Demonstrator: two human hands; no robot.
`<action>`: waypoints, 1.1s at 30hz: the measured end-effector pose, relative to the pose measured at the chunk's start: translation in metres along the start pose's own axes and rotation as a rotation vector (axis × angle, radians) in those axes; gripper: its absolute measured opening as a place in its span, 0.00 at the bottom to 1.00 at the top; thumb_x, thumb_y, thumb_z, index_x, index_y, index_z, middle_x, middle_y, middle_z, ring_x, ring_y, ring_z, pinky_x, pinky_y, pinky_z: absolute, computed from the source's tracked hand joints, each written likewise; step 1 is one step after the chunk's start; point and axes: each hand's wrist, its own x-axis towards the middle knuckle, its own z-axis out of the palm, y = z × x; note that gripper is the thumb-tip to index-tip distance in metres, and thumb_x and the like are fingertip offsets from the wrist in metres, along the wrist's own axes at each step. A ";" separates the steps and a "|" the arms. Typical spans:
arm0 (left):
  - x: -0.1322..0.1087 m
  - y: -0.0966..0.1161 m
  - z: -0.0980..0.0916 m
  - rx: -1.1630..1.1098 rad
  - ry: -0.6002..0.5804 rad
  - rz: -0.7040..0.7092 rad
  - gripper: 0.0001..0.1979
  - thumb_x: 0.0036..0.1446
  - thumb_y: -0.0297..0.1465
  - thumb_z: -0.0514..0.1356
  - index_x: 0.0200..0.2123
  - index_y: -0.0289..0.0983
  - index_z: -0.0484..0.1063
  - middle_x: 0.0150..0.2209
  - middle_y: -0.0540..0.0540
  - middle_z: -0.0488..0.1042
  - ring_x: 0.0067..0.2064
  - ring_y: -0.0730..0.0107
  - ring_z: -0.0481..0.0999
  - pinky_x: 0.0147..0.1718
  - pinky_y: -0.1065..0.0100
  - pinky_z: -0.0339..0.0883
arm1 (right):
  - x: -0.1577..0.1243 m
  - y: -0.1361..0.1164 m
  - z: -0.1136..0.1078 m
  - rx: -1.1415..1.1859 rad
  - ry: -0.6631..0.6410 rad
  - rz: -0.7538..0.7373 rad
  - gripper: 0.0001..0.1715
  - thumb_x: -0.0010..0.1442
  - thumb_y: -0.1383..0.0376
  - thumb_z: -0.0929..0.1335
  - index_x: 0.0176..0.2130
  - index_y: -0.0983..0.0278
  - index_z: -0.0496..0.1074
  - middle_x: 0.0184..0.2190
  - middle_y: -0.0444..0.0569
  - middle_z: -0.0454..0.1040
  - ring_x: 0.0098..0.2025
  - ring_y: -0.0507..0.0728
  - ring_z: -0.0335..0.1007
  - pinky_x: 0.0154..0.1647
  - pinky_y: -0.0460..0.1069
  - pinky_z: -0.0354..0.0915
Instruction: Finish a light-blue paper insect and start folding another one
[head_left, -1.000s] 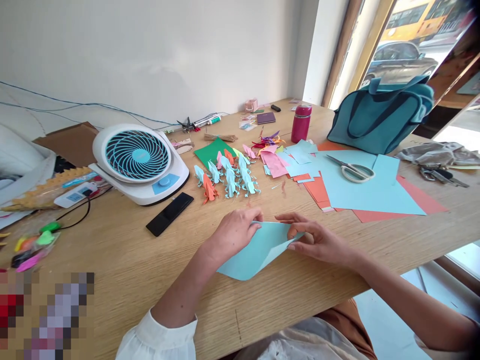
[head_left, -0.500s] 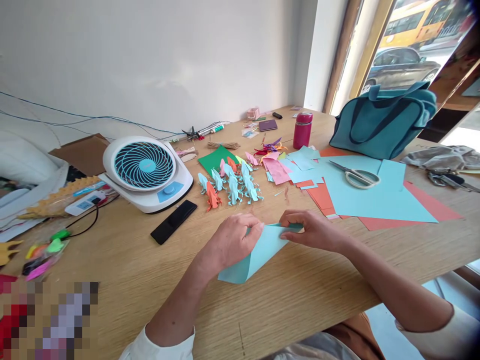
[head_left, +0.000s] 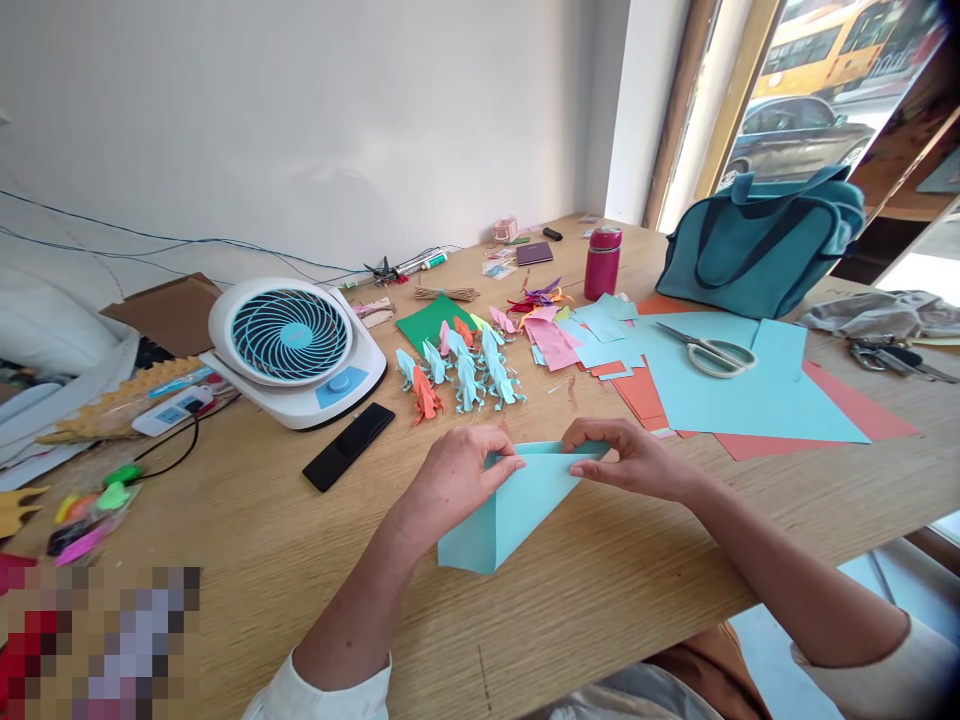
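A light blue paper sheet [head_left: 510,510], folded into a triangle, lies on the wooden table [head_left: 300,560] in front of me. My left hand [head_left: 461,470] pinches its upper left edge with the fingers closed on the paper. At the upper right corner, my right hand [head_left: 634,458] presses the fold with curled fingers. Just beyond the hands stands a cluster of small folded paper animals [head_left: 457,370], light blue and orange.
A white and blue desk fan [head_left: 292,345] and a black phone [head_left: 349,445] lie to the left. Large blue and orange sheets [head_left: 750,395] with scissors [head_left: 709,350] lie to the right, behind them a teal bag [head_left: 765,240] and a red bottle [head_left: 602,262]. Cables and coloured clips [head_left: 90,500] sit far left.
The loosely curved sheet has been brought over and flattened into a triangle. Both hands have shifted slightly along its top edge.
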 end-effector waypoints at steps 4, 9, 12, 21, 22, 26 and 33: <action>-0.001 0.003 -0.003 -0.054 0.076 0.005 0.07 0.59 0.34 0.61 0.29 0.39 0.76 0.31 0.53 0.78 0.34 0.70 0.75 0.34 0.70 0.61 | -0.005 0.001 -0.003 0.216 0.081 0.056 0.18 0.57 0.51 0.71 0.40 0.61 0.73 0.36 0.47 0.73 0.34 0.54 0.67 0.34 0.49 0.65; -0.004 0.009 -0.007 -0.126 0.117 0.036 0.07 0.59 0.30 0.60 0.29 0.38 0.75 0.31 0.53 0.78 0.34 0.72 0.75 0.35 0.71 0.62 | -0.008 0.002 -0.003 0.355 0.225 0.056 0.19 0.53 0.49 0.74 0.36 0.61 0.73 0.30 0.46 0.70 0.32 0.54 0.65 0.32 0.50 0.65; -0.005 0.011 -0.007 -0.153 0.142 0.048 0.06 0.59 0.29 0.60 0.29 0.38 0.74 0.30 0.52 0.77 0.33 0.71 0.75 0.35 0.71 0.63 | -0.007 0.005 -0.001 0.417 0.275 0.028 0.19 0.52 0.51 0.75 0.37 0.60 0.72 0.31 0.45 0.70 0.33 0.54 0.66 0.33 0.50 0.67; -0.008 0.015 -0.006 -0.155 0.182 0.032 0.03 0.58 0.29 0.61 0.31 0.39 0.73 0.31 0.52 0.77 0.34 0.71 0.75 0.34 0.71 0.65 | -0.005 0.005 0.007 0.628 0.267 0.244 0.25 0.47 0.49 0.76 0.38 0.62 0.76 0.29 0.46 0.73 0.32 0.54 0.69 0.38 0.52 0.67; -0.009 0.016 -0.006 -0.147 0.187 0.031 0.03 0.58 0.28 0.61 0.31 0.39 0.72 0.31 0.52 0.77 0.34 0.71 0.75 0.34 0.71 0.65 | -0.005 0.004 0.008 0.645 0.273 0.259 0.24 0.46 0.49 0.77 0.36 0.63 0.76 0.28 0.46 0.74 0.32 0.54 0.69 0.38 0.52 0.67; -0.010 0.017 -0.005 -0.125 0.208 0.026 0.02 0.58 0.27 0.61 0.33 0.39 0.71 0.32 0.53 0.77 0.35 0.71 0.76 0.35 0.71 0.66 | -0.004 0.002 0.010 0.681 0.294 0.271 0.25 0.44 0.51 0.78 0.37 0.62 0.76 0.27 0.45 0.74 0.32 0.53 0.69 0.37 0.51 0.67; -0.011 0.019 -0.005 -0.035 0.157 0.061 0.09 0.60 0.25 0.59 0.42 0.42 0.74 0.43 0.51 0.79 0.45 0.67 0.78 0.44 0.66 0.68 | -0.003 0.005 0.015 0.641 0.312 0.186 0.18 0.49 0.52 0.76 0.35 0.61 0.76 0.28 0.45 0.73 0.32 0.53 0.68 0.37 0.49 0.66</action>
